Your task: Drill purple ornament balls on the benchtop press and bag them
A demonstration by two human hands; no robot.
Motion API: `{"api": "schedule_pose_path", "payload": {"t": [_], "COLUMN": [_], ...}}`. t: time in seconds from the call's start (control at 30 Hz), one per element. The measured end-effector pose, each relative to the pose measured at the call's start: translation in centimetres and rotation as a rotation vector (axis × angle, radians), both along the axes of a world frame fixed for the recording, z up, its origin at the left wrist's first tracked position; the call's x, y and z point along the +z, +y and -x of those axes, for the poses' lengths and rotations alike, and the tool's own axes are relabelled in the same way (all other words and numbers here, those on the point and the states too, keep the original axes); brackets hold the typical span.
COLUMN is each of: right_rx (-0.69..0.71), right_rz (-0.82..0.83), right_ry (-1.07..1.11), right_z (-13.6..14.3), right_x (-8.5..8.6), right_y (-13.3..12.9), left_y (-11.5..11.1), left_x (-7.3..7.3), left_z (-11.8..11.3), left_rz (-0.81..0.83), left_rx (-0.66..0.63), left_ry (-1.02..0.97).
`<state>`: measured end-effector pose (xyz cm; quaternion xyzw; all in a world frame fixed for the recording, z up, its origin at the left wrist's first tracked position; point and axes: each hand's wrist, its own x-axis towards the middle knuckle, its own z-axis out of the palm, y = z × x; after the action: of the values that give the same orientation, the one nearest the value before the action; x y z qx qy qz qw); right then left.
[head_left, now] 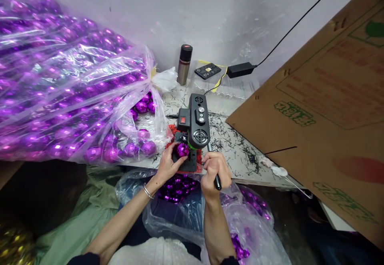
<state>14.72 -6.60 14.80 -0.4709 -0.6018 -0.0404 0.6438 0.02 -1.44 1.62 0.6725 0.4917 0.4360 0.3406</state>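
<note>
Between the thumb and fingers of my left hand (169, 161) is a shiny purple faceted ball (183, 149), held at the lower front of a small black bench machine (199, 119). My right hand (216, 171) is wrapped around the machine's lever handle (218, 182), whose black end pokes out below the fist. A red switch (183, 119) sits on the machine's left side. Red material (199, 157) lies under its dark base. The exact contact between ball and machine is hidden from above.
A big clear bag (75, 85) of purple balls fills the left. A cardboard box (315, 109) leans in from the right. Behind the machine are a tumbler (184, 65), a phone (207, 71) and a power adapter (240, 69). Black scraps (250, 153) litter the table. Another bag (177, 189) lies below its edge.
</note>
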Motion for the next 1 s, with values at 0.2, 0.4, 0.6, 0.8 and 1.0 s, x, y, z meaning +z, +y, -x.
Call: {"api": "schedule_pose_path", "payload": {"t": [0.2, 0.4, 0.6, 0.8, 1.0], "right_rx": [0.003, -0.024, -0.075, -0.134, -0.125], "right_rz": [0.000, -0.025, -0.144, -0.183, -0.224], "right_ry": [0.005, -0.011, -0.047, -0.015, 0.003], "right_z": [0.0, 0.1, 0.4, 0.9, 0.8], "right_x": [-0.2, -1.9, -5.2, -6.2, -6.8], "right_y": [-0.2, -0.2, 0.8, 1.2, 1.5], "left_y": [0.7, 0.9, 0.8, 0.7, 0.7], "left_x": [-1.0, -1.5, -1.5, -1.6, -1.5], "left_z": [-0.9, -1.0, -0.9, -1.0, -1.1], "left_rz": [-0.168, -0.158, -0.140, -0.149, -0.130], "left_rx": [-0.085, -0.090, -0.088, -0.085, -0.083], "left_ry": [0.105, 0.095, 0.087, 0.076, 0.078]}}
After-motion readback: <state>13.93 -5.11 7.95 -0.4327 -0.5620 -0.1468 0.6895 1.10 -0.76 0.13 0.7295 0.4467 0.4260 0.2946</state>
